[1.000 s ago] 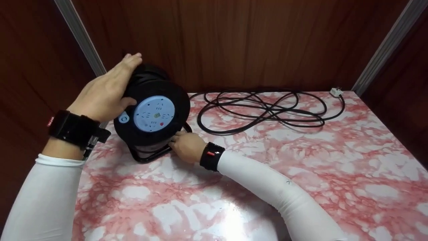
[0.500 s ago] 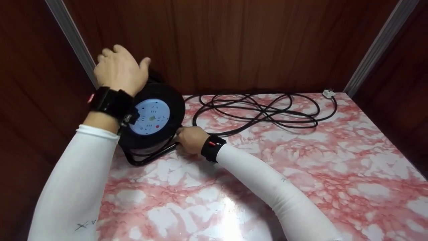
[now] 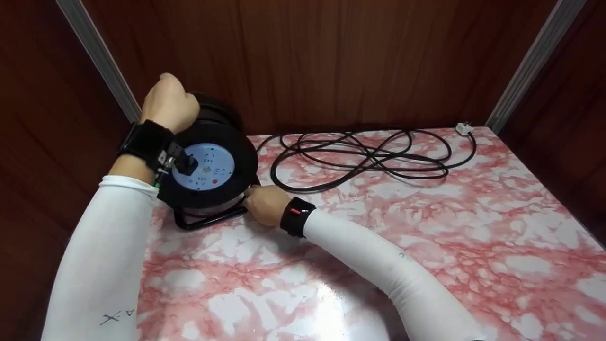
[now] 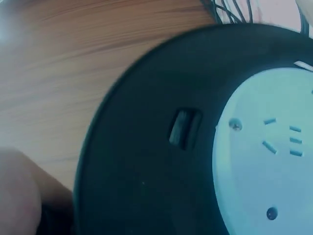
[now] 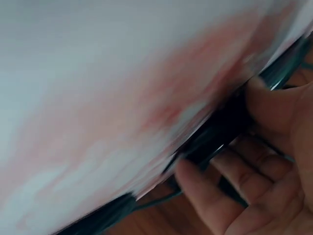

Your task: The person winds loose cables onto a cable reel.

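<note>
A black cable reel (image 3: pixel 244 156) with a pale blue socket panel (image 3: pixel 222 158) stands at the table's left. The left hand (image 3: pixel 170 105) is curled at the reel's upper left, its fingertips hidden. In the left wrist view that hand (image 4: pixel 19 191) meets a dark part beside the disc (image 4: pixel 142 147). Low on the reel's right, the right hand (image 3: pixel 267 205) grips the black tubular stand (image 3: pixel 210 220). The right wrist view has thumb and fingers of the right hand (image 5: pixel 254 176) around a black bar (image 5: pixel 210 134).
Loose loops of black cable (image 3: pixel 322 188) lie along the back of the red-and-white table (image 3: pixel 426 227), running from the reel to a white plug (image 3: pixel 464 128) at the back right. Brown wooden panels (image 3: pixel 293 61) stand behind and at both sides.
The left hand lifted from lying flat at the reel's upper left, moved over its top with fingers spread, then curled there. The right hand stays at the stand.
</note>
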Demonstrator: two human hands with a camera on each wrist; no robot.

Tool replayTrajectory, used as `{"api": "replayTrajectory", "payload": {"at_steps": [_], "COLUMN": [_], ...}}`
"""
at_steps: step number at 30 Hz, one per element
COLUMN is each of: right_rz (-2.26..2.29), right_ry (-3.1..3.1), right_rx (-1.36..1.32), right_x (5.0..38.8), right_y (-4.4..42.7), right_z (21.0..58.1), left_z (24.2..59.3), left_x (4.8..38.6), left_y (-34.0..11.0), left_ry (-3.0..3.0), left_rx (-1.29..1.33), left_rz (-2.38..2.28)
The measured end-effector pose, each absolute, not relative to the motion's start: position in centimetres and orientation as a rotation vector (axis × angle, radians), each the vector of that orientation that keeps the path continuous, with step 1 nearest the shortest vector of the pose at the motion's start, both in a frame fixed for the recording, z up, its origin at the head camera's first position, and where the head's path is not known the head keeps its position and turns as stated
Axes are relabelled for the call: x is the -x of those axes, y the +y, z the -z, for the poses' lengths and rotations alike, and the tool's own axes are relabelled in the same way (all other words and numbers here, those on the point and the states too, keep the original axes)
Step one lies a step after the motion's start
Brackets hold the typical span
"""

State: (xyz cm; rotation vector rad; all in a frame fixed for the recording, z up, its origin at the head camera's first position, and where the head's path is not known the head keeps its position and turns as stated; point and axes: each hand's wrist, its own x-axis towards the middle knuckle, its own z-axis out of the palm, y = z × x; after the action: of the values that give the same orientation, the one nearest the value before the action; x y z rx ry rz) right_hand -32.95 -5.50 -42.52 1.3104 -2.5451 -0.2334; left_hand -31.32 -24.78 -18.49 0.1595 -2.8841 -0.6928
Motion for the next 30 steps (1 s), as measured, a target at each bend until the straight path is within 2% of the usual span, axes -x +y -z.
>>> {"api": "replayTrajectory", "payload": {"at_steps": [11, 30], "right_rz": [0.233, 0.337], "right_ry": [-2.516, -2.447], "right_rx": [-1.271, -1.361], "right_x": [28.3, 24.8], "right_y": [-5.4, -2.4], "right_z": [42.9, 42.8], "left_z": [18.5, 19.1], "left_x": [30.0, 27.2], "left_y": [-26.6, -24.2], "left_ry": [-2.951, -2.885], "left_rx": [0.142, 0.188], "left_rz": [0.671, 0.748]}}
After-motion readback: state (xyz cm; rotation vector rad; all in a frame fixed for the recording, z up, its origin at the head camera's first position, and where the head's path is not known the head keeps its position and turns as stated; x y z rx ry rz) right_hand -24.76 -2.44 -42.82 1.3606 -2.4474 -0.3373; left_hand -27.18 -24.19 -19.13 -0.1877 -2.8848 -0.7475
